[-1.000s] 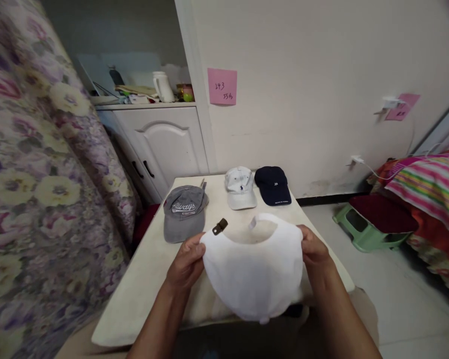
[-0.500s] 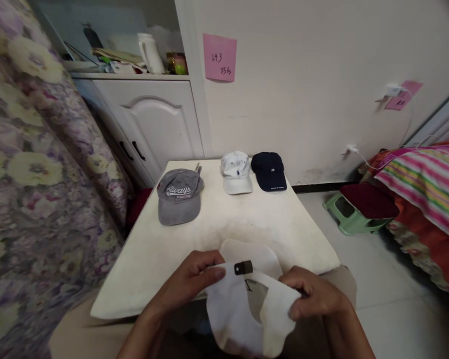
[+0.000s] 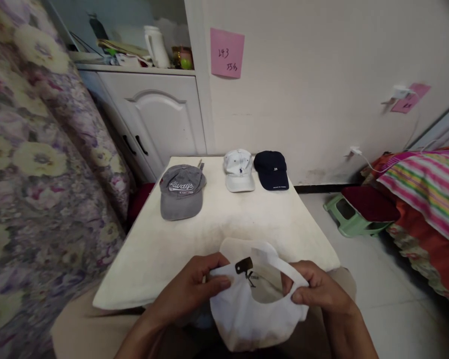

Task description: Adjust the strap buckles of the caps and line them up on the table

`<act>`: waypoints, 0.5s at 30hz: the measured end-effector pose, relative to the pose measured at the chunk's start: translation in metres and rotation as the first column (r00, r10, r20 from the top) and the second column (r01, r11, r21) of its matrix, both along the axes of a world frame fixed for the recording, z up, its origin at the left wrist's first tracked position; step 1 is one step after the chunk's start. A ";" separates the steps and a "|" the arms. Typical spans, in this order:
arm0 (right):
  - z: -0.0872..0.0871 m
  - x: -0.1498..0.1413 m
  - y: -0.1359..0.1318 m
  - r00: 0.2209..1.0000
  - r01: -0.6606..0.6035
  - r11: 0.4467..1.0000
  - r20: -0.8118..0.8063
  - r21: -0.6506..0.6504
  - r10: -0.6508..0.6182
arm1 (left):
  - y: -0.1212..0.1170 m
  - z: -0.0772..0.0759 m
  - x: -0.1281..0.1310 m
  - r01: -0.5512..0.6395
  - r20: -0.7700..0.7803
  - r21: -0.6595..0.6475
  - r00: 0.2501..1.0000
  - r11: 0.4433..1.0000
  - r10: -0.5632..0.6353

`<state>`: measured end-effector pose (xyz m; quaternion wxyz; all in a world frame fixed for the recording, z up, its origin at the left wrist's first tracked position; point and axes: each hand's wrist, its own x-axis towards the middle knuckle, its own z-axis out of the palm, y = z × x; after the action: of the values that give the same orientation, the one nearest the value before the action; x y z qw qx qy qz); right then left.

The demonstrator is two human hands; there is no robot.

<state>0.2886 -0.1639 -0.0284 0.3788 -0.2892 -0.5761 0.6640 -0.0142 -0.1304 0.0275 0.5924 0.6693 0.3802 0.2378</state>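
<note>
Left hand (image 3: 189, 286): thumb and fingers pinching the left side of a white cap's back edge. White cap (image 3: 243, 314): held at the bench's (image 3: 134, 271) near edge, back opening upward, dark clasp (image 3: 244, 265) at left, loose strap (image 3: 292, 273) at right. Right hand (image 3: 322, 290): pinching the strap's base. Beyond, on the bench, left to right: grey cap (image 3: 181, 203), lettered "Always"; pale cap (image 3: 239, 172), small dark emblem; navy cap (image 3: 272, 172), just beside it.
</note>
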 end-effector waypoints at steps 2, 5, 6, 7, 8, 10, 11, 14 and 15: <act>0.000 -0.003 0.001 1.000 -0.018 1.000 -0.005 0.016 0.018 | -0.001 0.002 0.002 0.004 -0.016 -0.050 1.000 0.999 -0.005; 0.001 -0.007 0.002 0.999 -0.029 0.999 0.020 0.041 0.028 | -0.003 0.002 0.004 -0.013 -0.007 -0.108 1.000 0.994 0.012; 0.002 -0.007 0.001 0.999 -0.022 0.998 0.033 0.060 0.020 | -0.004 0.002 0.005 -0.019 0.003 -0.122 1.000 0.992 0.020; 0.005 -0.008 0.001 0.999 -0.013 0.996 0.047 0.083 0.009 | -0.005 0.002 0.005 -0.026 0.015 -0.131 0.999 0.991 0.029; 0.009 -0.008 0.000 0.998 0.001 0.994 0.059 0.107 -0.007 | -0.005 0.002 0.006 -0.035 0.031 -0.130 0.999 0.991 0.039; 0.018 -0.007 -0.001 0.997 0.036 0.990 0.068 0.135 -0.045 | -0.006 0.002 0.007 -0.059 0.066 -0.095 0.996 0.994 0.066; 0.023 -0.006 -0.002 0.996 0.055 0.990 0.067 0.132 -0.064 | -0.007 0.003 0.008 -0.073 0.076 -0.061 0.994 0.995 0.077; 0.029 -0.008 -0.004 0.996 0.085 0.993 0.013 0.080 -0.086 | -0.010 0.006 0.011 -0.101 0.058 0.028 0.993 0.994 0.099; 0.029 -0.011 -0.005 0.996 0.086 0.995 -0.038 0.042 -0.085 | -0.011 0.007 0.011 -0.105 0.046 0.033 0.994 0.994 0.104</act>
<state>0.2779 -0.1686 0.0004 0.4235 -0.2931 -0.5707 0.6396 -0.0028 -0.1418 0.0343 0.5754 0.6535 0.3974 0.2897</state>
